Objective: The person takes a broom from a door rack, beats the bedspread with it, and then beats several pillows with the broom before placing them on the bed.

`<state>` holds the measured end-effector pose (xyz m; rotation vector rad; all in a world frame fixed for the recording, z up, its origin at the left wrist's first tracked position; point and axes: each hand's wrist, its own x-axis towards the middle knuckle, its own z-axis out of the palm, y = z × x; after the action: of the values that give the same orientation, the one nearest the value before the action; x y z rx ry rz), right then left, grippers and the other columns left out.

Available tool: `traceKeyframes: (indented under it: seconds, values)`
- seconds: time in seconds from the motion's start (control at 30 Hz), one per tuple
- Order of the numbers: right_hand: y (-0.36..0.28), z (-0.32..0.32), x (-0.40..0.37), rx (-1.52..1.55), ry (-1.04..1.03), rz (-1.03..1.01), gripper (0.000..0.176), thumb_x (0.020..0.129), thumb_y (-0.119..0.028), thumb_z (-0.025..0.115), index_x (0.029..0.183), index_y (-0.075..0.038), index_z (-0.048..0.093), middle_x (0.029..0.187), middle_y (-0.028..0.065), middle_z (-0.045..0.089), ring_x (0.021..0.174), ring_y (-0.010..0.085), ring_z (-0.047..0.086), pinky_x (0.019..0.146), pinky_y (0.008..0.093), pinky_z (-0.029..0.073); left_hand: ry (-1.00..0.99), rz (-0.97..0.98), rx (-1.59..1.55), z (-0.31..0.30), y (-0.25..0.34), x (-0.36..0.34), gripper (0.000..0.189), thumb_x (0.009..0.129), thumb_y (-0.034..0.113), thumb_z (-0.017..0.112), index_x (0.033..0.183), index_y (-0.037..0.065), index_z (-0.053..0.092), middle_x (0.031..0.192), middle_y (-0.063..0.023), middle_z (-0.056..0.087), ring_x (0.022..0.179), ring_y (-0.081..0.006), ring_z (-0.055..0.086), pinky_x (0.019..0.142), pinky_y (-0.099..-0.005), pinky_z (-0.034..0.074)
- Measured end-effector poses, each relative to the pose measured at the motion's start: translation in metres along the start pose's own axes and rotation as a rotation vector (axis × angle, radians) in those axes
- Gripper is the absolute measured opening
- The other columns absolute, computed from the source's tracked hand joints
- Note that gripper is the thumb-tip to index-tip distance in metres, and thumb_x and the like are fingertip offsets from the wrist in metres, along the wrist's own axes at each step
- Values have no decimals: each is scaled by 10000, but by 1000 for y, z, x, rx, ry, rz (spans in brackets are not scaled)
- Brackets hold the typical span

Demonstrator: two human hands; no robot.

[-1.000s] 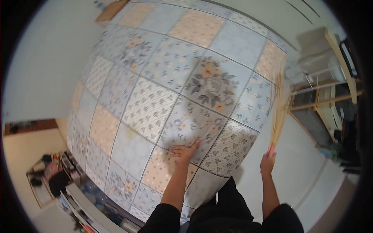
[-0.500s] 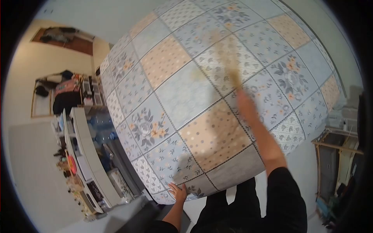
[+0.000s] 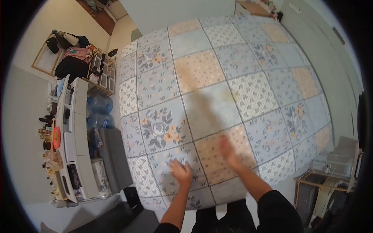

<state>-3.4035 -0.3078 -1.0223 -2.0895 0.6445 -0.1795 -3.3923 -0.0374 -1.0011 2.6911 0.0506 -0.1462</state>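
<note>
A patchwork-print bed sheet (image 3: pixel 210 108) with grey, peach and floral squares covers the mattress in front of me. My left hand (image 3: pixel 180 173) rests palm down on its near part, fingers spread. My right hand (image 3: pixel 228 150) is closed above the near peach polka-dot square and smeared by motion. From it a long brownish bed brush (image 3: pixel 203 103) extends away and to the left, so blurred that its bristles and exact shape cannot be made out. A faint yellowish stain (image 3: pixel 223 95) shows on a pale square.
Left of the bed stand a white drawer unit (image 3: pixel 81 116), big blue water bottles (image 3: pixel 101 110) and a grey box-like piece (image 3: pixel 112 155). A wooden-framed rack (image 3: pixel 318 186) is at the near right. A pale wall (image 3: pixel 330 58) runs along the right side.
My right hand has swung left and nearer to me with the brush. My left hand has moved from the mattress edge farther onto the sheet. The view has tilted and shifted.
</note>
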Motion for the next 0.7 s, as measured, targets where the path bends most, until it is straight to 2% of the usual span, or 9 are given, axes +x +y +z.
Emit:
traceKeyframes:
  seconds: [0.03,0.13,0.2,0.33,0.43,0.6,0.63,0.67,0.7]
  values:
    - [-22,-69,32,-126,1,236,369,1000,-291,407,1268,-60,511,1022,271,628,961,450,603,840,474,484,-71,112,-1,10,27,31,711,955,429,475,1448,-54,301,1556,-256,183,1424,-494,135,1117,-654,90]
    - [70,-179,99,-314,433,15,465,989,-228,412,1432,-92,381,1211,297,541,1118,454,532,923,477,429,-119,283,-11,49,99,114,694,946,434,484,1449,-22,333,1572,-189,204,1442,-466,118,1100,-686,51]
    - [98,-242,130,-376,389,276,488,998,-231,400,1463,-91,347,1292,285,493,1171,439,504,945,469,421,-30,390,51,72,143,153,686,941,437,487,1455,5,343,1572,-163,229,1452,-440,115,1086,-708,43]
    - [202,-329,219,-483,560,164,449,1014,-288,393,1417,-92,417,1188,264,583,1065,420,577,886,468,453,83,217,206,106,188,186,688,920,410,495,1454,3,346,1573,-148,238,1453,-435,108,1087,-705,13]
    - [206,-378,299,-440,515,360,504,981,-395,439,1358,-62,464,1110,253,632,1034,416,609,863,466,468,121,188,261,125,184,188,680,874,296,452,1461,-19,316,1588,-139,202,1464,-427,56,1100,-676,-52]
    - [216,-359,459,-349,567,397,595,995,-524,327,1368,-86,478,1105,260,639,1026,383,623,843,454,470,129,188,326,161,164,197,709,859,258,424,1482,-22,232,1592,-190,150,1453,-472,26,1101,-664,-88]
    - [192,-324,490,-58,482,322,614,1009,-538,269,1374,-90,475,1111,258,639,1044,376,614,885,453,456,137,199,315,161,163,198,708,856,255,421,1477,-31,236,1591,-192,151,1453,-472,17,1100,-663,-97]
    - [159,-283,510,-370,401,163,614,1011,-524,295,1364,-54,475,1106,214,652,1018,318,624,888,414,461,148,212,302,161,164,197,707,854,252,419,1472,-40,240,1590,-193,152,1454,-472,9,1098,-662,-105]
    - [134,-226,532,36,413,-57,487,1021,-387,329,1187,9,559,1062,201,665,938,363,633,827,483,469,143,210,311,160,165,196,707,854,252,419,1472,-40,240,1590,-193,152,1454,-472,9,1098,-662,-105]
